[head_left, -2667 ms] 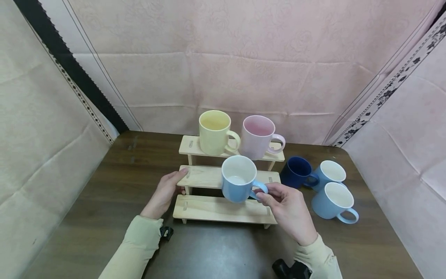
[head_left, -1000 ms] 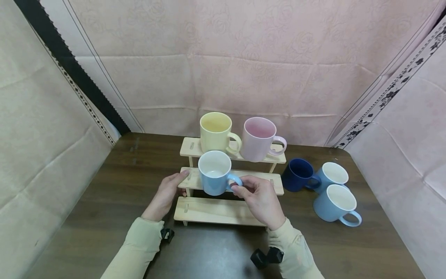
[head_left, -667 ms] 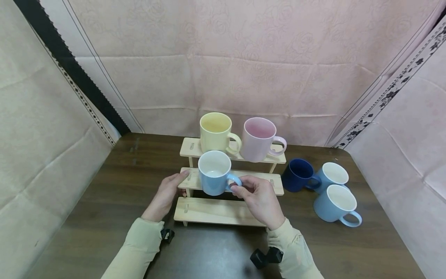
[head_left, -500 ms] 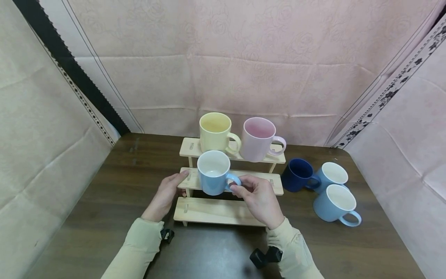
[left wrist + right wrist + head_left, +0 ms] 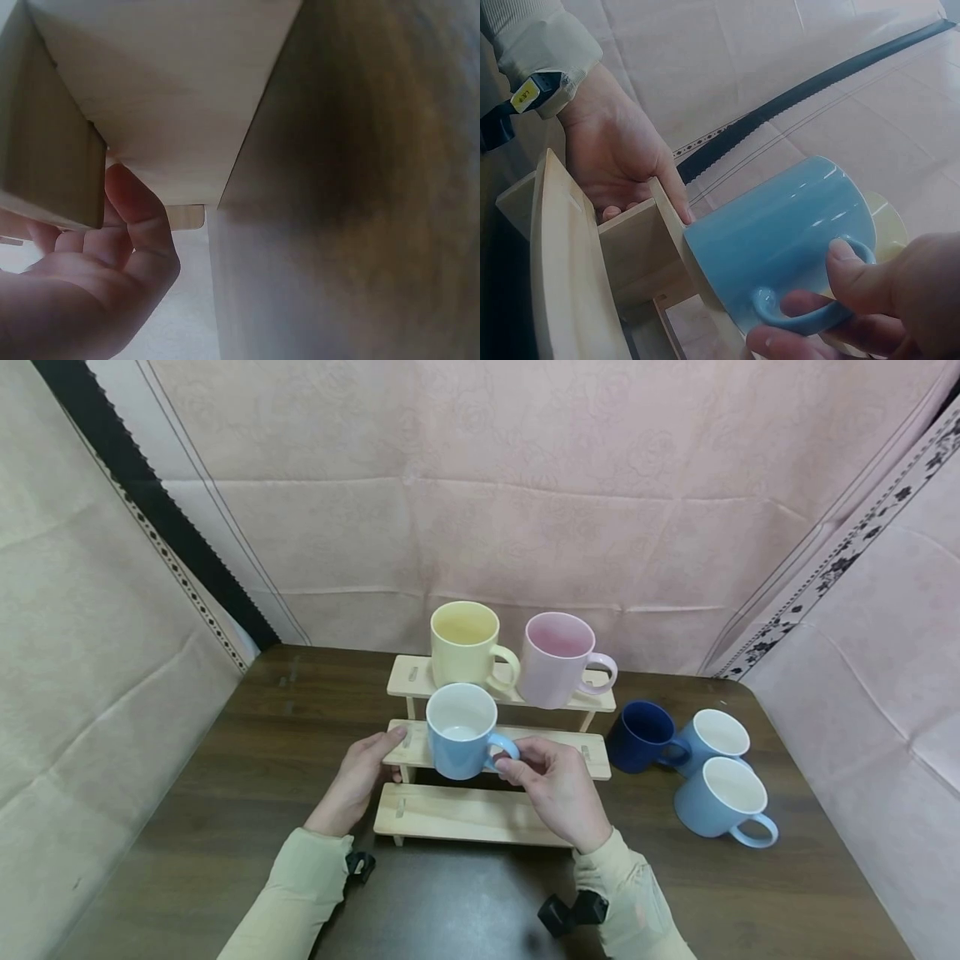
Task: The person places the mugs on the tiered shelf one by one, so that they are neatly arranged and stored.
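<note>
A light blue mug (image 5: 461, 735), white inside, stands upright on the middle step of a three-tier wooden display stand (image 5: 465, 810), towards its left end. My right hand (image 5: 555, 785) pinches its handle, thumb on the near side and fingers through the loop in the right wrist view. At the left end of that step, my left hand (image 5: 360, 777) holds the board, thumb on top and fingers curled beneath; the fingers (image 5: 139, 202) show under the wood in the left wrist view. On the top step are a yellow mug (image 5: 461, 652) and a pink mug (image 5: 553, 664).
Right of the stand, a dark blue mug (image 5: 637, 739) and two more light blue mugs, the nearer mug (image 5: 712, 802) and the one behind it (image 5: 712, 743), are grouped closely on the brown table (image 5: 247, 827). Pale cloth (image 5: 480, 510) walls in the back and sides.
Since the oldest frame, my right hand has carried the light blue mug left and back onto the middle step. Over the last second both hands stay nearly still.
</note>
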